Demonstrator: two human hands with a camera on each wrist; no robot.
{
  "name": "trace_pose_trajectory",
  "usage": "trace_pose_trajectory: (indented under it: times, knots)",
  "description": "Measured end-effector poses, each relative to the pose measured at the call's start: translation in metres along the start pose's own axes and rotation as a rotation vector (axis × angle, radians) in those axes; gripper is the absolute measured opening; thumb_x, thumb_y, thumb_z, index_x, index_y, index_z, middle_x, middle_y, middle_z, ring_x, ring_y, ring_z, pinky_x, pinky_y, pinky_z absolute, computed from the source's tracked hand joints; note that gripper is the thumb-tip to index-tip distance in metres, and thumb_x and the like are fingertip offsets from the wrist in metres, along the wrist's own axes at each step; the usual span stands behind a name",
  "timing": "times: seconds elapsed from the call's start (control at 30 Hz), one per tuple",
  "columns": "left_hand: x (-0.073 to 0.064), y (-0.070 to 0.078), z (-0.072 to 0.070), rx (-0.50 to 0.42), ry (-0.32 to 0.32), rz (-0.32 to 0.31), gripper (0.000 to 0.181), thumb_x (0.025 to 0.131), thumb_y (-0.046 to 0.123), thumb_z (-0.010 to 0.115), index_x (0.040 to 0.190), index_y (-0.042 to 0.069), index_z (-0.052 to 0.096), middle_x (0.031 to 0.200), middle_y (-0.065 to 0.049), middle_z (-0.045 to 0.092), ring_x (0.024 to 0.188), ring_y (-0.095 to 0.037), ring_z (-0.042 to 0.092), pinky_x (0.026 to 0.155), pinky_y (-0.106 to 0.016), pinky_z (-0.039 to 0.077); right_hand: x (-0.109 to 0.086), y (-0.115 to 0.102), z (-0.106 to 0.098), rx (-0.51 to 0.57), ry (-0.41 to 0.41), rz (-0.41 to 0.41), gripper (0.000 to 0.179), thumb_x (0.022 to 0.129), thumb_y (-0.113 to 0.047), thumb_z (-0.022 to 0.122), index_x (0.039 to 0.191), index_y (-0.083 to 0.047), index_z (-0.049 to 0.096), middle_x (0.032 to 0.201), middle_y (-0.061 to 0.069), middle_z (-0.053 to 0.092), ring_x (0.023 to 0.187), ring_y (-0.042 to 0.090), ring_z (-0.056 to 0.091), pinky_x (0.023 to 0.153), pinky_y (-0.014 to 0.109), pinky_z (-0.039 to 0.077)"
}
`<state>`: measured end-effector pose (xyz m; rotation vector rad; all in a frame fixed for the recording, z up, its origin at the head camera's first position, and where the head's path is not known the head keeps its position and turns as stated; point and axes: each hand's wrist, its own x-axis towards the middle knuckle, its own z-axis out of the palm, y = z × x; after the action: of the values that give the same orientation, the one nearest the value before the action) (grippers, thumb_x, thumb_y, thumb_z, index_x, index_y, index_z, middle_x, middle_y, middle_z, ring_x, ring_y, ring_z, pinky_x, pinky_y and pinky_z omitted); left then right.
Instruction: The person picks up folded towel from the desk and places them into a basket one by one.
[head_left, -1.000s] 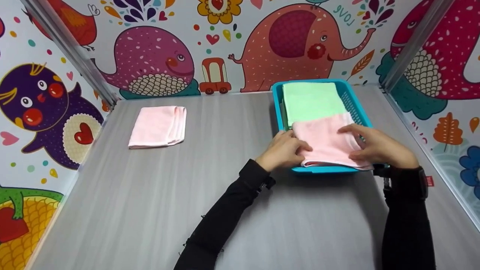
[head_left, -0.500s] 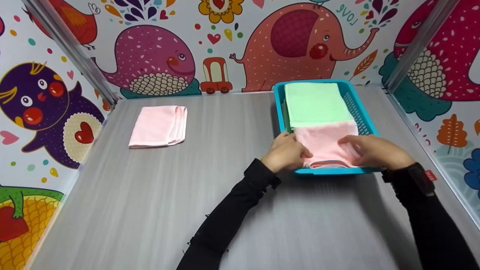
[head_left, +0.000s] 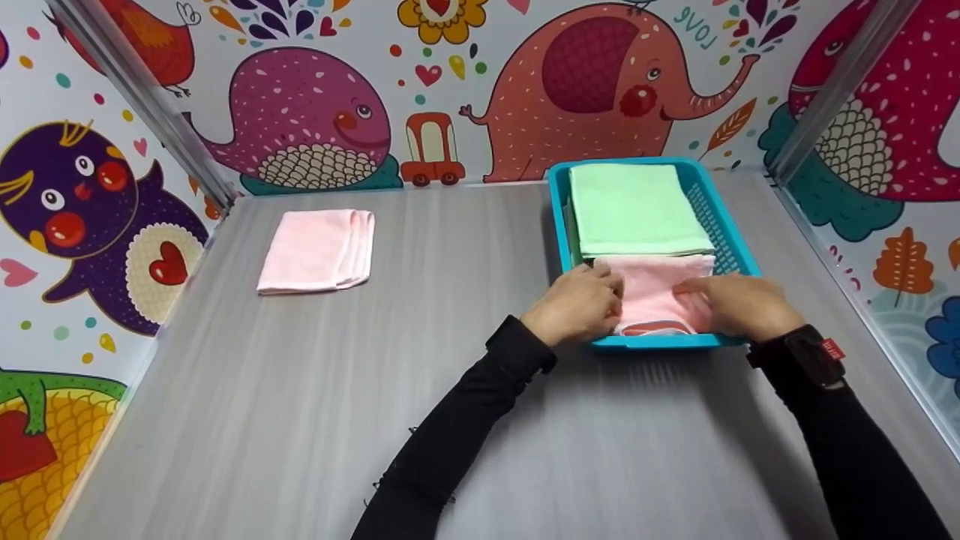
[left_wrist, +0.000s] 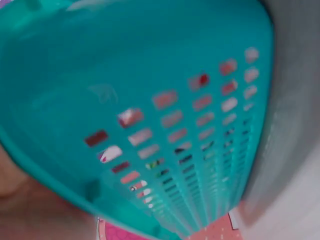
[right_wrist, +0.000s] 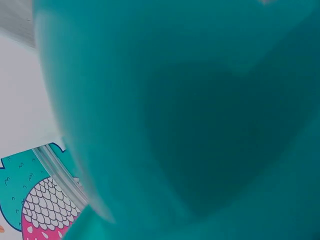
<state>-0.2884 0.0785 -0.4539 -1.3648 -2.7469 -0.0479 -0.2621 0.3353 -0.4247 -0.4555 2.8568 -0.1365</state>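
Note:
A folded pink towel (head_left: 651,285) sits in the near end of the blue plastic basket (head_left: 660,342), its front edge bulging in a fold. My left hand (head_left: 576,306) reaches over the basket's left rim and grips that towel's left side. On the opposite side my right hand (head_left: 746,306) holds its right side, the fingertips partly hidden. A folded green towel (head_left: 634,206) lies behind it in the same basket. In the left wrist view the perforated basket wall (left_wrist: 100,65) fills most of the picture, with part of the hand below the rim. Only the basket and background show in the right wrist view.
A second folded pink towel (head_left: 315,251) lies on the grey tabletop (head_left: 300,412) at the far left. Walls with cartoon animals (head_left: 307,120) enclose the table at the back and both sides, with metal posts (head_left: 146,105) in the corners.
The pink towel in my hands has come down lower into the basket's near end, toward me, so more of the green towel shows. Both hands stay at its sides.

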Motion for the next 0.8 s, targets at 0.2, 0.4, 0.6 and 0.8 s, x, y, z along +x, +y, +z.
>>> trace_pose_trajectory:
  times: [0.2, 0.4, 0.6, 0.8]
  knots:
    - [-0.002, 0.002, -0.002, 0.013, -0.136, -0.096, 0.052, 0.110, 0.053, 0.034, 0.102, 0.033, 0.081, 0.094, 0.010, 0.078, 0.110, -0.008, 0.066, 0.108, -0.031, 0.038, 0.004, 0.001, 0.003, -0.001, 0.002, 0.001, 0.045, 0.098, -0.021, 0.064, 0.143, -0.017, 0.063, 0.133, 0.031, 0.063, 0.108, 0.051, 0.060, 0.074, 0.063, 0.056]
    - [0.000, 0.004, -0.004, 0.045, -0.196, -0.108, 0.066, 0.112, 0.050, 0.024, 0.089, 0.023, 0.080, 0.091, 0.003, 0.077, 0.107, -0.012, 0.070, 0.117, -0.036, 0.033, 0.010, 0.005, 0.005, 0.039, -0.005, -0.024, 0.048, 0.091, -0.018, 0.069, 0.139, -0.014, 0.065, 0.129, 0.030, 0.065, 0.105, 0.046, 0.061, 0.084, 0.067, 0.054]
    - [0.001, 0.003, -0.002, -0.005, -0.171, -0.106, 0.065, 0.112, 0.045, 0.025, 0.085, 0.020, 0.079, 0.082, 0.000, 0.075, 0.118, -0.014, 0.066, 0.121, -0.037, 0.029, 0.015, 0.008, 0.007, 0.069, -0.021, -0.019, 0.049, 0.087, -0.018, 0.075, 0.135, -0.011, 0.067, 0.121, 0.027, 0.067, 0.097, 0.041, 0.060, 0.080, 0.061, 0.055]
    - [0.001, 0.002, -0.001, -0.016, -0.115, -0.116, 0.058, 0.109, 0.038, 0.034, 0.070, 0.018, 0.071, 0.065, 0.000, 0.064, 0.130, -0.016, 0.059, 0.122, -0.035, 0.029, 0.018, 0.005, 0.006, 0.068, -0.029, -0.016, 0.046, 0.087, -0.020, 0.076, 0.132, -0.010, 0.069, 0.122, 0.027, 0.067, 0.100, 0.043, 0.059, 0.081, 0.063, 0.054]
